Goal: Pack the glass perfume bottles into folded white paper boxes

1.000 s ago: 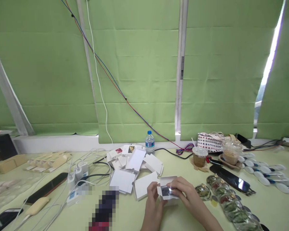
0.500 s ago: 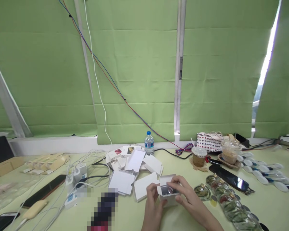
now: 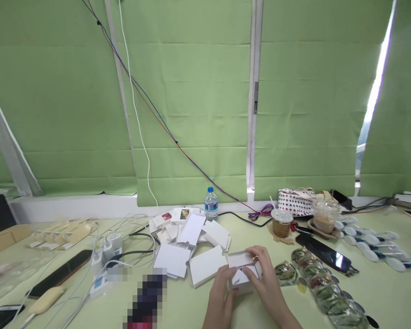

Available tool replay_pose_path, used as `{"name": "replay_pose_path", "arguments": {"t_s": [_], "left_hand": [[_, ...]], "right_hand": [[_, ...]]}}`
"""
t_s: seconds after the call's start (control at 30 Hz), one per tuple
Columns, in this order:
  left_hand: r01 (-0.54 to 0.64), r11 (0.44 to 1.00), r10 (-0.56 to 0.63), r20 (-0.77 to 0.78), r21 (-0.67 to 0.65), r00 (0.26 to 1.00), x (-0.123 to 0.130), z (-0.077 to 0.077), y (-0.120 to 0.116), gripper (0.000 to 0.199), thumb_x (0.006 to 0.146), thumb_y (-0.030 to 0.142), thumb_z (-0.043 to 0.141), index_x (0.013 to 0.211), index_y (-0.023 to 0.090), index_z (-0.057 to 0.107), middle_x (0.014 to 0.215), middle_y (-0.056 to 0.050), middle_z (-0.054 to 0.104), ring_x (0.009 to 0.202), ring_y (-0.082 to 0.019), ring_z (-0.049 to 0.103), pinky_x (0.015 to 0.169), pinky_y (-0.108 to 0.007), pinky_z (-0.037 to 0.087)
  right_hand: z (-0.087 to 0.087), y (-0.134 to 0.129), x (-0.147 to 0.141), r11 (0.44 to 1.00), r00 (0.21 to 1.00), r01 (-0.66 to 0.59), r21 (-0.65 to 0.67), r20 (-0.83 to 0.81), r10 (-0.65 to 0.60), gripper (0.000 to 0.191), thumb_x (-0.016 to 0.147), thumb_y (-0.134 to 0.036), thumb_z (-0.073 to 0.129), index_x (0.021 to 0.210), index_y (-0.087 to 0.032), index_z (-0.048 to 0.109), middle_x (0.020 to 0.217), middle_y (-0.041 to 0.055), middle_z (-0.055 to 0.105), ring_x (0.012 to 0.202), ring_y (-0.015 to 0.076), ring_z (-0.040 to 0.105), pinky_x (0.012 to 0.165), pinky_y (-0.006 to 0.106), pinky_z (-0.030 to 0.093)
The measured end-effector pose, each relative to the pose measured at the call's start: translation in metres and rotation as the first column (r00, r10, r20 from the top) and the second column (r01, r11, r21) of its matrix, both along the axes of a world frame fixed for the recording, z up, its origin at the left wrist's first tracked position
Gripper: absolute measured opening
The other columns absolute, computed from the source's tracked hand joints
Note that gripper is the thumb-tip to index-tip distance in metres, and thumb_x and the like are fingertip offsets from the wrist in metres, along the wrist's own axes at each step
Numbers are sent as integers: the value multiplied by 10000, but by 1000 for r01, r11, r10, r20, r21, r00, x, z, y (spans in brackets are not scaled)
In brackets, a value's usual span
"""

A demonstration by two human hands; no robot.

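A: Report the position of the small white box.
B: The small white box (image 3: 244, 288) is at the near side of the table (image 3: 178, 304), right of centre, between the two hands. Its far flap (image 3: 239, 258) is raised.

A: Condition of the left hand?
B: The left hand (image 3: 219, 290) is grasping the box at its left side, fingers bent over the upper edge, thumb low on the near face.

A: And the right?
B: The right hand (image 3: 267, 279) is grasping the box from the right. Its fingers are curled at the far right corner, beside the raised flap; its thumb presses on white card at the mouth. Contents: I cannot tell.

A: Items adjacent?
B: Just left of the hands, a flat white carton (image 3: 206, 266); farther left and far, a heap of white cartons (image 3: 191, 228), with a water bottle (image 3: 211, 208) behind. On the right, a single clear packet (image 3: 286, 273) lies nearest the right hand, then a row of clear packets (image 3: 324, 285) running toward the near right. A dark phone (image 3: 324, 251) lies beyond that row, and a lidded cup (image 3: 281, 224) stands farther off.
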State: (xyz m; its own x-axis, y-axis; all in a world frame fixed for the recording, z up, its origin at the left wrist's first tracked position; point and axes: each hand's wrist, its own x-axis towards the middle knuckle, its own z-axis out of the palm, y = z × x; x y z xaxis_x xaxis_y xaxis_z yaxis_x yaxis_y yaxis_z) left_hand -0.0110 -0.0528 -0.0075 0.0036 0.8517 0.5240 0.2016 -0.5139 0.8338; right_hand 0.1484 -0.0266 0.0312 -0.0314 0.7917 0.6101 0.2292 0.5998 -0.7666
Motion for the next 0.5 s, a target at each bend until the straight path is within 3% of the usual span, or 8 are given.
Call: {"name": "replay_pose_path", "arguments": {"t_s": [0.17, 0.23, 0.37, 0.5], "left_hand": [[-13, 1000, 14, -133, 13, 991, -5, 6, 1, 311, 813, 137, 490, 1043, 262, 659, 1167, -87, 593, 1116, -266, 555, 953, -402, 447], [8, 1000, -7, -143, 8, 990, -6, 7, 2, 334, 809, 119, 486, 1062, 263, 650, 1185, -85, 585, 1129, -262, 548, 959, -400, 442], [41, 999, -42, -146, -9, 988, -7, 10, 3, 360, 805, 100, 485, 1093, 261, 629, 1216, -82, 573, 1167, -259, 523, 986, -409, 421], [86, 996, -89, -127, -23, 988, -7, 10, 5, 360, 828, 125, 495, 1145, 259, 600, 1256, -84, 561, 1207, -261, 491, 1016, -418, 402]], "right_hand": [[-10, 8, 9, 986, 969, -94, -141, -241, 58, 328, 920, -485, 431, 1047, -219, 574, 967, 62, 624, 931, 210, 609, 791, 293, 511], [-16, 15, 13, 973, 948, -106, -207, -315, 36, 363, 885, -523, 479, 1042, -212, 583, 976, 75, 655, 947, 223, 628, 761, 296, 530], [-22, 22, 14, 971, 947, -66, -231, -322, -12, 450, 733, -501, 690, 1058, -198, 623, 1035, 100, 665, 954, 245, 627, 752, 328, 552], [-12, 15, 11, 954, 953, -160, -252, -292, 83, 454, 795, -476, 630, 1168, -216, 628, 1069, 95, 680, 979, 242, 624, 781, 334, 540]]}}
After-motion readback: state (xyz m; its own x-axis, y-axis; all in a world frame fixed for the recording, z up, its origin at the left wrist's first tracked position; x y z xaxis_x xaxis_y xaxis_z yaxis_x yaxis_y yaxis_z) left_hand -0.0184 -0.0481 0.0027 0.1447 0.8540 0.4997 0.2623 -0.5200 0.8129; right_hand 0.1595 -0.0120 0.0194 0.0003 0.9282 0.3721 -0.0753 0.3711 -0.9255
